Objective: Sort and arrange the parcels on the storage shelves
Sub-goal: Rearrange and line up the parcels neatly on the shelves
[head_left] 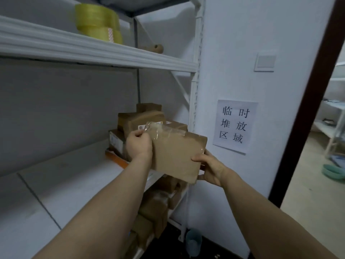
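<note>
Parcel (177, 152) is held in the air at the right end of the middle shelf (74, 174), flat face tilted toward the camera. Its long axis runs from upper left, by the stack (141, 116), to lower right.

Left hand (139, 144) pinches the upper-left taped edge. Right hand (209, 167) grips the lower-right corner, thumb on the face, fingers underneath.

The stack lies just beyond and left of the parcel, so the left hand is nearer to it. Judgement: placement means pushing forward and left, onto the stack or the bare shelf beside it.

More parcels (158, 202) are on the shelf below.
</note>
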A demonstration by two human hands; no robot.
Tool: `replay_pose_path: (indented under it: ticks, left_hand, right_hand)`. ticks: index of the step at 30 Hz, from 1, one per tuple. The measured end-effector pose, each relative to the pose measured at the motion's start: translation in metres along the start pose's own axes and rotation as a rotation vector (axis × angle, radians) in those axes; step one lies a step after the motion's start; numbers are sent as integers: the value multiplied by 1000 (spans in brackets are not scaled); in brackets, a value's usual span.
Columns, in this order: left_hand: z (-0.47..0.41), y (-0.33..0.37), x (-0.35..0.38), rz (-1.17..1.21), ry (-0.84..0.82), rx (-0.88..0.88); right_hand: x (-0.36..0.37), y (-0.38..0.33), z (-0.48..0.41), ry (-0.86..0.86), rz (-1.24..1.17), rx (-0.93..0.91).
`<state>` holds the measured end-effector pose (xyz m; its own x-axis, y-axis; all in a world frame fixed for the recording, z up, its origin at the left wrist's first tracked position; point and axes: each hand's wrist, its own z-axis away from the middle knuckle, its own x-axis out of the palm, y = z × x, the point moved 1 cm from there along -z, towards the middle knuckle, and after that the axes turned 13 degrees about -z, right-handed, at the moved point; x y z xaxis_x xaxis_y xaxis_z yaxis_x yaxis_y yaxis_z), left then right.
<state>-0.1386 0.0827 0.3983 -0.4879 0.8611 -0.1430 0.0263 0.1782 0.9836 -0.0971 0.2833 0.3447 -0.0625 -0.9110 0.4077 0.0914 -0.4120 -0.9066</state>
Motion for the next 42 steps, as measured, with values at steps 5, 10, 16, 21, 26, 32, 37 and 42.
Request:
replay_pose_path:
  ticks: [5, 10, 16, 21, 26, 32, 37, 42]
  left_hand:
    - [27, 31, 63, -55, -83, 96]
    - [11, 46, 95, -267, -49, 132]
    - [-43, 70, 123, -809, 49, 422]
    - [-91, 79, 139, -1092, 46, 519]
    - [-134, 78, 146, -1093, -41, 482]
    - [-169, 78, 146, -1001, -17, 456]
    - [-189, 75, 147, -958, 30, 432]
    - [-201, 70, 145, -954, -18, 421]
  right_hand:
    - [-52, -38, -3, 150, -73, -136]
    - [-65, -71, -39, 379, -44, -322]
    - [-41, -94, -115, 529, 133, -500]
    - [-16, -106, -170, 527, 346, -528]
    - [-1, -103, -220, 471, 406, -479]
    - [15, -89, -258, 403, 421, -435]
    - [30, -86, -278, 409, 535, -342]
    - [45, -84, -286, 436, 604, -197]
